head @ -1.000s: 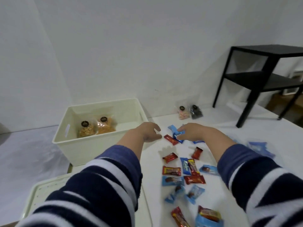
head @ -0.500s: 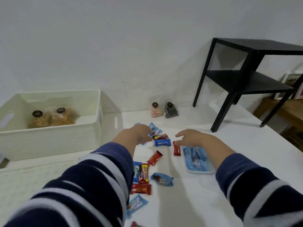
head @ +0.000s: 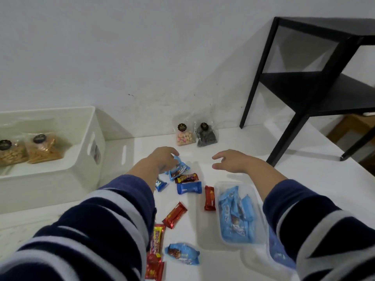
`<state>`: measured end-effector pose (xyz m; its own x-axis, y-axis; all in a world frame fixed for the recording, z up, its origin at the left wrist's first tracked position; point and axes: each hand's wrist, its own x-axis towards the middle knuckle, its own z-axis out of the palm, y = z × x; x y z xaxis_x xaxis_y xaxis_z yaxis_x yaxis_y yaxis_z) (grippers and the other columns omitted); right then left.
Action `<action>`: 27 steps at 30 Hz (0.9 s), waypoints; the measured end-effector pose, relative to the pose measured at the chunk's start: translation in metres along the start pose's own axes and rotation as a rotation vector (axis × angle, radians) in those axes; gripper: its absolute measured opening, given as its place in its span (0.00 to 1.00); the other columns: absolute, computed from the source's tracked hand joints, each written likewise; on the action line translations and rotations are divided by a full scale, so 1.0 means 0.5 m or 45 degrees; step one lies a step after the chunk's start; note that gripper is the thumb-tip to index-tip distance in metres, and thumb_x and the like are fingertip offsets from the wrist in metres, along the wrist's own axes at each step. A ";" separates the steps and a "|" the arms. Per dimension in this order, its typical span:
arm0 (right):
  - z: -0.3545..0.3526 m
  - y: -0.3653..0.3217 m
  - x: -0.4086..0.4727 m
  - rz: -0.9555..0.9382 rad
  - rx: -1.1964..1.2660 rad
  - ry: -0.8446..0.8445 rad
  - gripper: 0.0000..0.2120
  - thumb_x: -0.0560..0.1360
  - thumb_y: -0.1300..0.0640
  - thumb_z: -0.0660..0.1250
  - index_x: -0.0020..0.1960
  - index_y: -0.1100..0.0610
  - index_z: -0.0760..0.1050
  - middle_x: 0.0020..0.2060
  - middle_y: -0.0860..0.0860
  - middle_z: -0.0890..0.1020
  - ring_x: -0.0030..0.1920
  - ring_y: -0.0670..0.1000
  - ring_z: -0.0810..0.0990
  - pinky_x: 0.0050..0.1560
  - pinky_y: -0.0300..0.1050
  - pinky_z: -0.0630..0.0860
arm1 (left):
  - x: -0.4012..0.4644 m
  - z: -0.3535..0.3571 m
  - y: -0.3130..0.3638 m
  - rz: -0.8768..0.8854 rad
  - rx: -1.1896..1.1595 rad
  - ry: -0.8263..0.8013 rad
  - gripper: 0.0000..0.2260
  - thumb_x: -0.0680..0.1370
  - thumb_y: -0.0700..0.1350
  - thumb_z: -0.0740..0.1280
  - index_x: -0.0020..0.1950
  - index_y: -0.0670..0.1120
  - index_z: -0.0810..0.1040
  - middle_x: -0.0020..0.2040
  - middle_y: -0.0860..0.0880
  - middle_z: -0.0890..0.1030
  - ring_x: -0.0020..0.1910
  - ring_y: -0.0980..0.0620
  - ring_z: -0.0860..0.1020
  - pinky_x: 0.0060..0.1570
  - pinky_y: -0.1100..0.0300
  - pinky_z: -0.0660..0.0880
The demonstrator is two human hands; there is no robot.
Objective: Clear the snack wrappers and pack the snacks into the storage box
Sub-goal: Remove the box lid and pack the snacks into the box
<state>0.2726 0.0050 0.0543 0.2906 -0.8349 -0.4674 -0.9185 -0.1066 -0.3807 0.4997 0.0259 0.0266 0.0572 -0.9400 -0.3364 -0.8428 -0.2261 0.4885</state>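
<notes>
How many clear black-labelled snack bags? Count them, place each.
4. Two lie in the white storage box: the nut bag, the orange-stick bag. Two stand by the wall: the pink-sweet bag, the dark bag. The box may hide more.

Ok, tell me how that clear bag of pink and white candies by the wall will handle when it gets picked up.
The clear bag of pink and white candies looks like thin film, so it would probably crumple and sag rather than hold its shape. It looks only partly filled, so it is likely light, and the loose pieces may shift. It stands upright, so a nudge could tip it.
</notes>
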 end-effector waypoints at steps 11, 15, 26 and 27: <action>-0.049 0.071 0.315 -0.018 0.124 0.068 0.31 0.76 0.54 0.67 0.76 0.52 0.58 0.73 0.53 0.67 0.70 0.55 0.68 0.66 0.43 0.66 | 0.221 0.049 -0.005 -0.133 -0.295 0.251 0.23 0.79 0.49 0.64 0.74 0.52 0.64 0.68 0.44 0.74 0.67 0.47 0.72 0.65 0.57 0.66; -0.066 0.084 0.409 -0.114 0.482 0.248 0.34 0.73 0.65 0.68 0.75 0.50 0.61 0.71 0.51 0.70 0.69 0.54 0.70 0.56 0.36 0.67 | 0.296 0.067 0.003 -0.120 -0.441 0.422 0.26 0.79 0.48 0.66 0.75 0.53 0.61 0.68 0.42 0.73 0.66 0.43 0.72 0.61 0.57 0.67; -0.020 0.104 0.470 -0.181 0.417 0.357 0.40 0.70 0.63 0.73 0.74 0.41 0.61 0.67 0.52 0.74 0.65 0.55 0.74 0.65 0.46 0.72 | 0.362 0.118 0.004 -0.180 -0.471 0.555 0.36 0.74 0.35 0.66 0.76 0.60 0.57 0.58 0.45 0.78 0.54 0.44 0.78 0.57 0.49 0.75; -0.020 0.103 0.465 -0.175 0.434 0.384 0.39 0.69 0.63 0.74 0.74 0.42 0.62 0.66 0.52 0.75 0.64 0.55 0.75 0.64 0.47 0.72 | 0.353 0.117 0.001 -0.181 -0.432 0.578 0.35 0.75 0.34 0.64 0.76 0.59 0.57 0.57 0.45 0.79 0.53 0.44 0.78 0.56 0.48 0.76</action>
<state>0.2902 -0.1999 -0.0660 0.2666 -0.9503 -0.1610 -0.7219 -0.0862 -0.6867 0.4781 -0.1250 -0.0796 0.4441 -0.8928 -0.0755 -0.5959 -0.3572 0.7192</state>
